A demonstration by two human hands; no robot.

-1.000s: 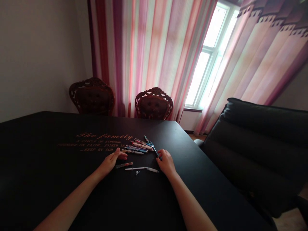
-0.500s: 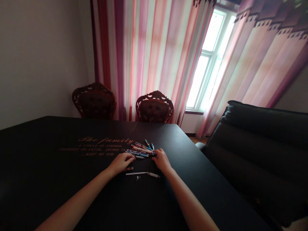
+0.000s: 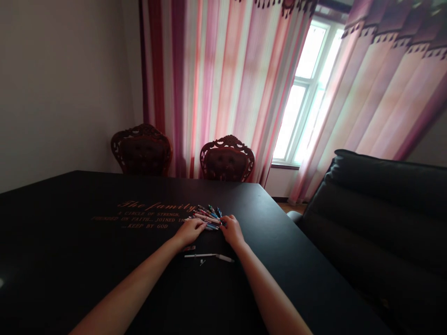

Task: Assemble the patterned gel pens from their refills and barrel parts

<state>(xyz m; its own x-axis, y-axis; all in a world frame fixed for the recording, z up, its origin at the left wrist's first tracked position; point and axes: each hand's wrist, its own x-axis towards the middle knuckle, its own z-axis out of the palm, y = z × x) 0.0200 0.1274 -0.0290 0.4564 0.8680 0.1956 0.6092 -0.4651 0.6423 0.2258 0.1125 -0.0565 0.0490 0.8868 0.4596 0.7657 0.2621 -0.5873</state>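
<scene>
A loose pile of several colourful pens (image 3: pixel 206 216) lies on the dark table. My left hand (image 3: pixel 189 231) presses at the pile's near left side, its fingers curled together against the pens and partly covering them. At the right ends of the pens, the bent fingers of my right hand (image 3: pixel 232 230) close on them; its fingertips are partly hidden. Nearer me lie a thin white pen tube (image 3: pixel 199 255) and a whitish pen barrel piece (image 3: pixel 225 258), end to end. Beside them is a tiny light-coloured part (image 3: pixel 202 262). A small flat patterned piece (image 3: pixel 189 249) rests below my left wrist.
The black table (image 3: pixel 104 260) carries printed gold lettering (image 3: pixel 148 216) left of the pens. Two carved chairs, one on the left (image 3: pixel 142 151) and one in the middle (image 3: pixel 228 160), stand behind its far edge. A black padded seat (image 3: pixel 377 209) is on the right.
My left hand has moved right, closer to my right hand and over the near pens. The pens are bunched more tightly between the hands. The view has shifted slightly.
</scene>
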